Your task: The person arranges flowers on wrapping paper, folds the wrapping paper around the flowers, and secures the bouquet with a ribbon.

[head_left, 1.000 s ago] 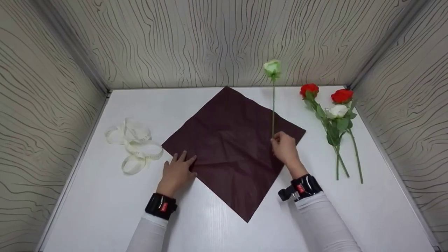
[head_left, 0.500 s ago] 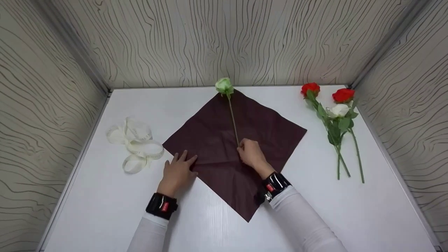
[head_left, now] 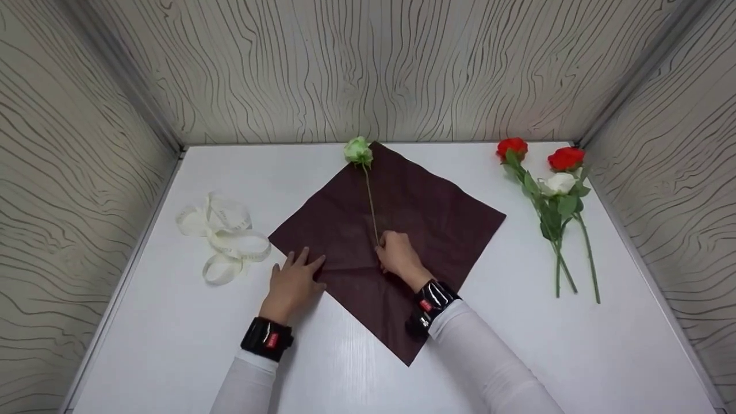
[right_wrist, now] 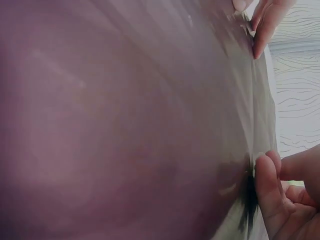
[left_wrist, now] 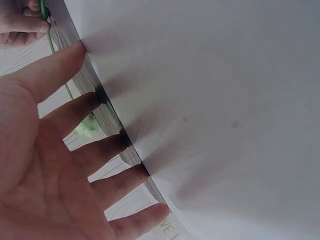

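Note:
A dark maroon square sheet (head_left: 425, 201) lies turned like a diamond on the white table. My right hand (head_left: 398, 253) pinches the lower stem of a pale green rose (head_left: 359, 150) over the middle of the sheet. The bloom points to the back, at the sheet's far corner. My left hand (head_left: 292, 284) rests with spread fingers on the sheet's near left edge. In the left wrist view the fingertips (left_wrist: 142, 170) touch down along that edge. The right wrist view shows the right fingers (right_wrist: 270, 185) close to the sheet; the stem is hidden there.
Loosely looped cream ribbon (head_left: 227, 241) with print lies on the left of the table (head_left: 149, 345). On the right are two red roses (head_left: 566, 158) and a white rose (head_left: 559, 184) with green leaves. Patterned panels (head_left: 356, 69) enclose the back and sides.
My right hand has carried the green rose leftward from the sheet's right side to its middle, and the bloom has come down toward the far corner. The left hand has stayed in place.

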A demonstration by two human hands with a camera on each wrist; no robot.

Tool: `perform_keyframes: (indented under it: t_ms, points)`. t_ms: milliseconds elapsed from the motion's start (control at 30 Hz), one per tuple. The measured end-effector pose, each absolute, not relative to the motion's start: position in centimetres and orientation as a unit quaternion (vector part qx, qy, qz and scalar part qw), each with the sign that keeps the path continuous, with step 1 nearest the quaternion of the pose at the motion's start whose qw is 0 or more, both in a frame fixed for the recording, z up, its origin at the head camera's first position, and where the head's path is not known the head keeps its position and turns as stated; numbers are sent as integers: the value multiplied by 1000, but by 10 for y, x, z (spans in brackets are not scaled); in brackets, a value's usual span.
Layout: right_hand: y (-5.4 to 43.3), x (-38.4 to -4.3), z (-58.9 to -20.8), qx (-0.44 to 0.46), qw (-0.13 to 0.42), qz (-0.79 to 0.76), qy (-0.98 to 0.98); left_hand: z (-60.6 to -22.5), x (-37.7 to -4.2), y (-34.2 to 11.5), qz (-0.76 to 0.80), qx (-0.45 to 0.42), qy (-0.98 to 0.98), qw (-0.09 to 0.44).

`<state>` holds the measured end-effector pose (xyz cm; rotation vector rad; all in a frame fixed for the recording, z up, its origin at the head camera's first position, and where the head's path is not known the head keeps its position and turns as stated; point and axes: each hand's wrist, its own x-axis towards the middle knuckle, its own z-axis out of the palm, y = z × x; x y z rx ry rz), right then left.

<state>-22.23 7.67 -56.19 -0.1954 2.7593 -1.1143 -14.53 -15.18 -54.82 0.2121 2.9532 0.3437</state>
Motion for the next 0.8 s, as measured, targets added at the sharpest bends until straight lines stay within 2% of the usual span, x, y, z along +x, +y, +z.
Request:
perform_keyframes:
  t_ms: [233, 667, 800]
  points:
    - [74, -224, -566, -56, 69, -375, 923, -546, -144, -151, 116, 75, 988, 75]
    - [74, -223, -564, -49, 88, -368, 924, -550, -144, -152, 117, 74, 988, 65]
    - [78, -223, -560, -48, 69, -347, 934, -550, -144, -152, 117, 73, 988, 64]
